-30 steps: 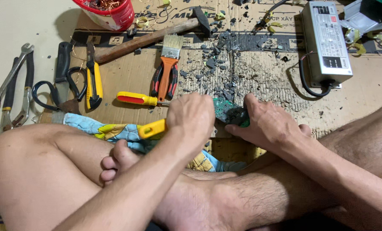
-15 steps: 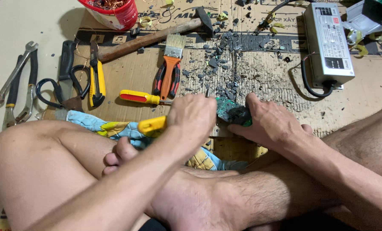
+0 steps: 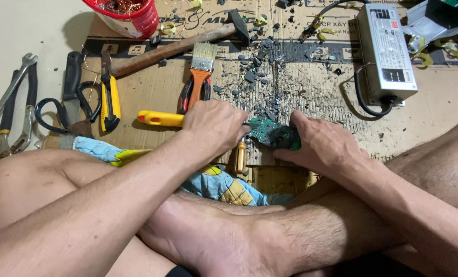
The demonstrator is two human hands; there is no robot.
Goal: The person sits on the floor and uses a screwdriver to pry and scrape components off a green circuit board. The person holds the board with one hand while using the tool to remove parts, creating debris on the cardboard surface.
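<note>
I'm sitting cross-legged on the floor, and the flattened cardboard sheet spreads out in front of my knees, carrying everything. Far right on it lies the long silver power supply box with its black cable looping out beside it. Across the top runs the wooden-handled hammer, its head near a scatter of dark grey debris. The red bucket of copper wire sits at the upper left corner. Off the cardboard to the left, wrenches and pliers lie on the bare floor, then black-handled scissors and a yellow utility knife just beside them. The paintbrush with its orange and black handle points down toward my hands.

Now the hands: my right hand presses down on the green circuit board, fingers spread over its right edge, pinning it to the cardboard just ahead of my shins. My left hand is curled tight around the yellow-handled tool, the handle sticking out leftward, the working end meeting the board's left edge. A small wooden-handled tool lies just below my left hand, near a colourful cloth tucked under my leg.
</note>
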